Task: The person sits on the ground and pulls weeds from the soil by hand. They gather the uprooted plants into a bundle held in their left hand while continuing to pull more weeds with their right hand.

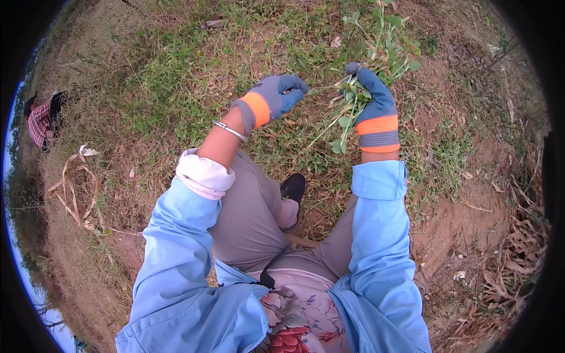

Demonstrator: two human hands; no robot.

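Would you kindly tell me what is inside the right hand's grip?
The right hand holds a bunch of green plants, which shows above the hand and to its left. The part within the grip cannot be seen: the glove covers it.

Soft, even daylight casts faint shadows on the ground (477, 215); fisheye distortion bends the dark-rimmed edges.

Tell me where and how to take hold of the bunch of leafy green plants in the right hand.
Grip the bunch of leafy green plants around its gathered stems, close to the gloved right hand, probably best from the left. The stems crowd together there, the leafy ends splay loosely, and the glove blocks the right side.
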